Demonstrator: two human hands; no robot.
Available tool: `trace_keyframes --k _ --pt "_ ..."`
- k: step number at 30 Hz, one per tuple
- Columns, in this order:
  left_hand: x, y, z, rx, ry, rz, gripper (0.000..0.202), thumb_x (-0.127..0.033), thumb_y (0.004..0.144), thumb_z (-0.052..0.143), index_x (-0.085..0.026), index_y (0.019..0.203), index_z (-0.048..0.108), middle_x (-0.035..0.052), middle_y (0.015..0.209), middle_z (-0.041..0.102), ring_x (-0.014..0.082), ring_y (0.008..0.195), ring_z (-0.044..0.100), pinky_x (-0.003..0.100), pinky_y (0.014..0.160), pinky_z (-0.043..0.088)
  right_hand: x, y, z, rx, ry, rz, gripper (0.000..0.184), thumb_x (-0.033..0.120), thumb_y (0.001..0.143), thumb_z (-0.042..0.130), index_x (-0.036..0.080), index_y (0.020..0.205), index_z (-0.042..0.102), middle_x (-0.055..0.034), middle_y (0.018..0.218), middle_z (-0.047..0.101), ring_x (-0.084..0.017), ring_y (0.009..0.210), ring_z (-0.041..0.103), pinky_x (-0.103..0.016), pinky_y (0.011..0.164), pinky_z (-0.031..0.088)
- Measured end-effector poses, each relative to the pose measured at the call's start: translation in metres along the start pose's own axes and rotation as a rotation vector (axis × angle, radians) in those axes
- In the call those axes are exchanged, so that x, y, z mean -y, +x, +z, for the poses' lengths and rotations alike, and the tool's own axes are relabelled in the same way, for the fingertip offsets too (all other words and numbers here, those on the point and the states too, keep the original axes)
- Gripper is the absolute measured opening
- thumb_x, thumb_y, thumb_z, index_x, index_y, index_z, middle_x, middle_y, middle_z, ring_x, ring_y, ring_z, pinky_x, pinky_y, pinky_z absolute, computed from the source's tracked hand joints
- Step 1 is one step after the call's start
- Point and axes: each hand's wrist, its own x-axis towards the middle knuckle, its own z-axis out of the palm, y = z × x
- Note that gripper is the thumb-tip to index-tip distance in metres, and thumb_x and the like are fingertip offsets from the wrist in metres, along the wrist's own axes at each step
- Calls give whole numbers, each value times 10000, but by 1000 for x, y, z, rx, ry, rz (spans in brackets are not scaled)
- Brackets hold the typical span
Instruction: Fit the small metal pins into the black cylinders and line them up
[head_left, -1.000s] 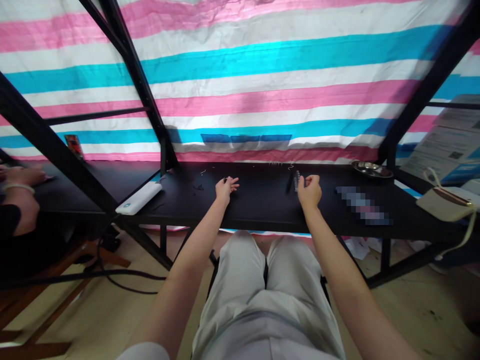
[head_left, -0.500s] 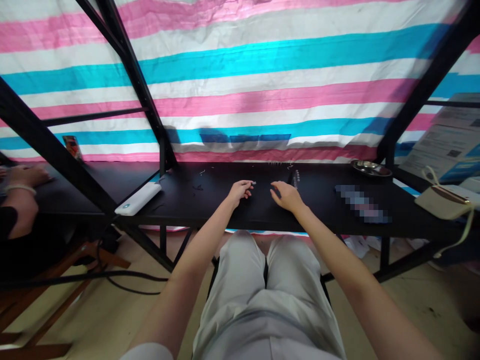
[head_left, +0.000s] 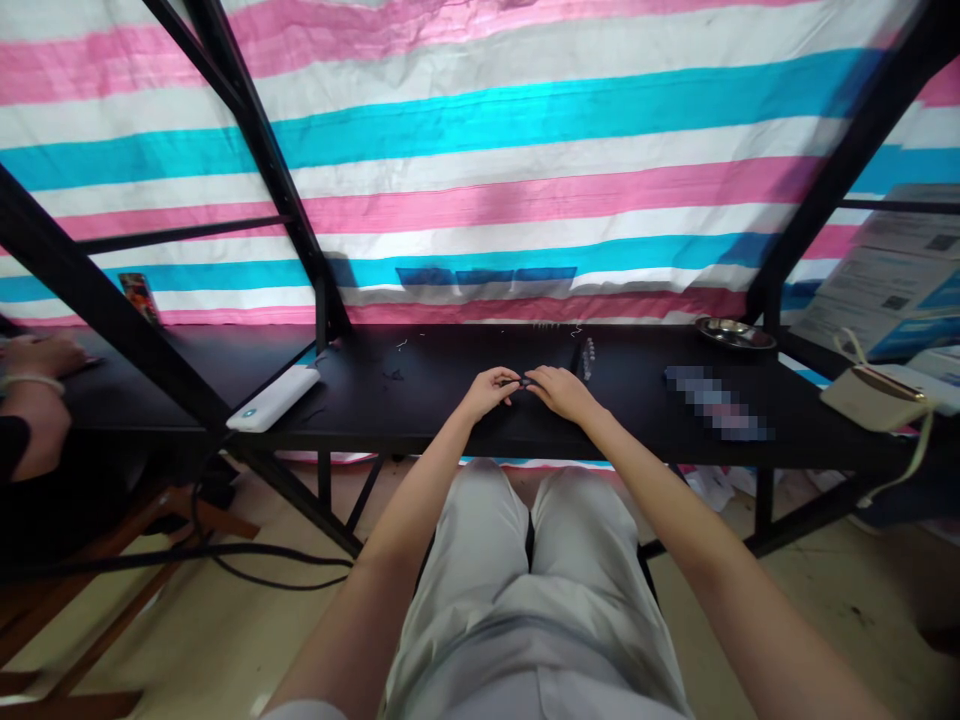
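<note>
My left hand (head_left: 491,390) and my right hand (head_left: 559,388) meet at the middle of the black table (head_left: 420,410), fingertips pinched together around a tiny dark piece (head_left: 525,382) that I cannot make out. A short row of small dark parts (head_left: 586,356) lies just behind my right hand. Tiny scraps (head_left: 395,375) are scattered left of my left hand.
A white power bank (head_left: 274,398) lies at the table's left corner by a black frame post (head_left: 322,310). A metal dish (head_left: 735,333) sits at the back right, a beige pouch (head_left: 874,398) farther right. Another person's hand and arm (head_left: 34,385) rest at the far left. A striped tarp hangs behind.
My right hand left the row of small parts and moved left. My left hand moved right. Both hands have come together at the table's middle, fingertips touching.
</note>
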Motion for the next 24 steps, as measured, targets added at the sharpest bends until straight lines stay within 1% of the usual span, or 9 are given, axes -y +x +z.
trace_keyframes --k 7,11,15,18,24 --pt "-2 -2 2 -28 10 -5 223 -239 668 692 -136 841 596 -4 654 625 55 451 527 172 435 352 1 -1 -3 1 -12 -20 321 331 944 304 170 975 580 -83 898 613 -170 809 545 -288 699 360" --pt "1 -1 2 -51 -2 -15 226 -244 681 683 -134 848 577 18 708 648 53 434 531 164 417 337 1 -2 -4 -14 4 -7 320 327 941 299 166 952 575 -86 891 606 -176 813 539 -289 696 362" --pt "4 1 0 -54 -35 -19 232 -258 694 678 -129 852 568 56 783 675 52 437 537 159 408 337 0 -2 -4 -23 -6 37 329 325 942 287 168 956 576 -91 889 604 -178 810 538 -292 695 360" --pt "5 2 0 -56 -44 -23 243 -257 692 680 -123 860 567 74 803 681 56 437 541 162 407 342 -2 -3 -5 -27 -17 59 333 319 943 283 165 961 578 -94 885 603 -178 805 538 -292 693 360" --pt "6 2 -1 -62 -42 -25 219 -213 688 672 -126 862 570 68 810 680 55 438 546 158 405 344 -2 -3 -7 -22 -24 75 340 310 944 275 163 958 581 -96 889 609 -180 805 549 -296 701 370"
